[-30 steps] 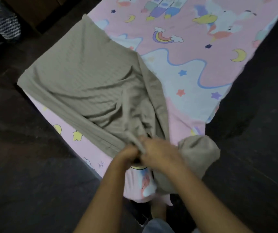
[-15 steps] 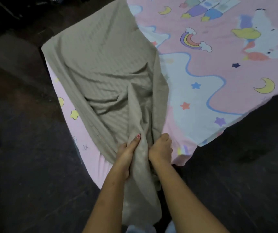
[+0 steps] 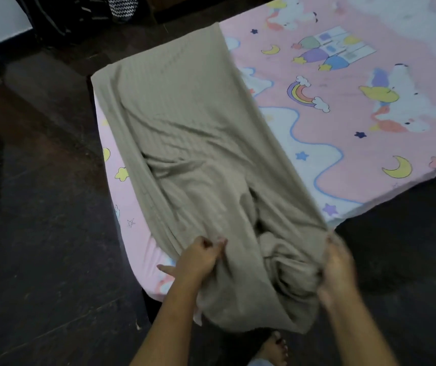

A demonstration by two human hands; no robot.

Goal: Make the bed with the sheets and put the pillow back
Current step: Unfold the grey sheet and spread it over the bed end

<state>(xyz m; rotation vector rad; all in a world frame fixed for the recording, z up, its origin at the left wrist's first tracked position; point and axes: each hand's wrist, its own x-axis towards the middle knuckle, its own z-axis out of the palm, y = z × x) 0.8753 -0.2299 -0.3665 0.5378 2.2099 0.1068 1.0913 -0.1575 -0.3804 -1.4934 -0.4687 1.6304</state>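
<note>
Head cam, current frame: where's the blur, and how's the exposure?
Head view: right hand smeared by motion, its grip unreadable; left hand fairly sharp, gripping the tan sheet. Head view: pink bedsheet well lit, washing out toward the far right corner; floor very dark, little detail.

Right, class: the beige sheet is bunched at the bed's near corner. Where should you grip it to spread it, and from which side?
Probably the near hem, either side of the twisted bunch, coming from the near corner. The beige sheet lies flatter farther up and gathers only here; the left hand grips one side, the blurred right hand is at the other.
</note>
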